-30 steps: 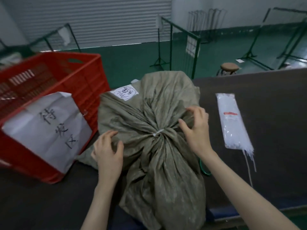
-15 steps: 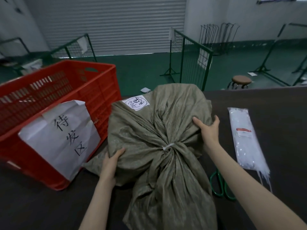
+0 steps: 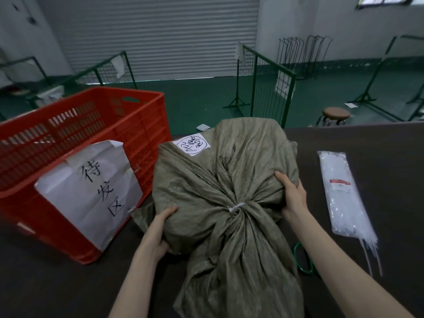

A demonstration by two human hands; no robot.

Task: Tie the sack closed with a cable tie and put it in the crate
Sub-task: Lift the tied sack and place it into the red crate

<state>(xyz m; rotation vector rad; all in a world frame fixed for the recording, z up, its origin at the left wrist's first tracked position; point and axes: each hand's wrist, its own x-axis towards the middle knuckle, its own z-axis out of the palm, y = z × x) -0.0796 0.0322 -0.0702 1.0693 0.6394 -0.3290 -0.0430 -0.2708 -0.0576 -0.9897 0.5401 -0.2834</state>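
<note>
Dark table [image 3: 378,143]. On it, right side: clear packet [image 3: 341,193] of white ties, loose ends trailing off its near end. Green scissor handles [image 3: 302,260] near the table's front edge, partly hidden. Beyond the table: round stool [image 3: 336,113], green mesh fence [image 3: 266,83], shutter door [image 3: 160,35].

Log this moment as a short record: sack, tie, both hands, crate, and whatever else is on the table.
sack: olive woven sack on the dark table, neck gathered toward the camera
tie: white cable tie cinched around the neck
left hand: left hand gripping the sack's left side
right hand: right hand gripping the sack's right side
crate: red crate left of the sack, paper sign on its front; sack not inside
other: packet of cable ties at right; green handles partly hidden by the sack
</note>
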